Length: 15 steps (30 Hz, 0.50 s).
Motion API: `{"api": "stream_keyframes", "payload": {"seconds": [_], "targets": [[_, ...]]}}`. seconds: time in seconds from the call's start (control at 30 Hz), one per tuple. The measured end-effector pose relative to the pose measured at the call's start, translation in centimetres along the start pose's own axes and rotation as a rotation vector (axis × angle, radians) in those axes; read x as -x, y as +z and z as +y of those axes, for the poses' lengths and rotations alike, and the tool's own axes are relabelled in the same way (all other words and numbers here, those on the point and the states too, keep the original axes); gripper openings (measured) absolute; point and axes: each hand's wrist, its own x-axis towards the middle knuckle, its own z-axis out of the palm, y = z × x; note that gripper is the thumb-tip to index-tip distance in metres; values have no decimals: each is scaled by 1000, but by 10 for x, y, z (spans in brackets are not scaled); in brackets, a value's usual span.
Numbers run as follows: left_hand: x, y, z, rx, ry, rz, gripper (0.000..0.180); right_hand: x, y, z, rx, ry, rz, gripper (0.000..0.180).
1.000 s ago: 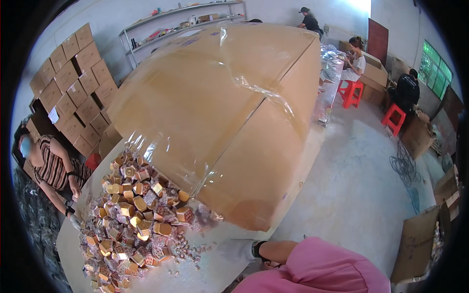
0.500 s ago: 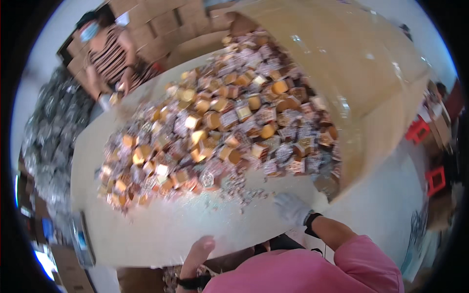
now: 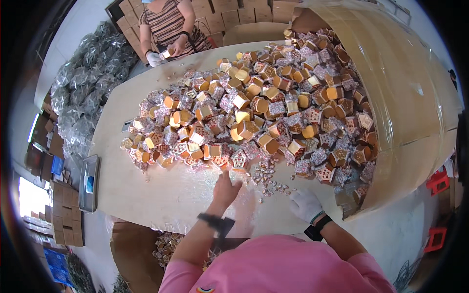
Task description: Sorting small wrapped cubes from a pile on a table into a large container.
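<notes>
View has swung off the big cardboard carton (image 3: 415, 97) and now centres the pile of small house-shaped ornaments (image 3: 259, 105) on the bench (image 3: 122, 193). Main change: left hand (image 3: 226, 189), out of frame a second ago and by the bench's near edge half a second ago, is now up at the pile's front edge. It's bare, index finger extended, thumb apart, no object visible in it; fingertip right at a red-and-white house ornament (image 3: 221, 161), contact can't be told. Right hand (image 3: 306, 205), white-gloved, is on the bench near the same spot as half a second ago, fingers loosely spread, nothing seen in its grip, just beside the loose small pieces (image 3: 266, 180). Carton lies on its side at the pile's right, ornaments reaching its mouth. For the work: both hands now at the pile's near side, ornaments within the left's reach; no pickup visible yet.
</notes>
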Motion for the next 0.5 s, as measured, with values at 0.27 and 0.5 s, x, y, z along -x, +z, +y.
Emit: {"api": "stream_keyframes", "payload": {"seconds": [0.27,0.5], "targets": [[-53,44,33,45,-287,117,63,7,2,4,125,-66,59,13],[-24,40,-8,311,-26,269,54,-9,27,28,6,-21,11,19]]}}
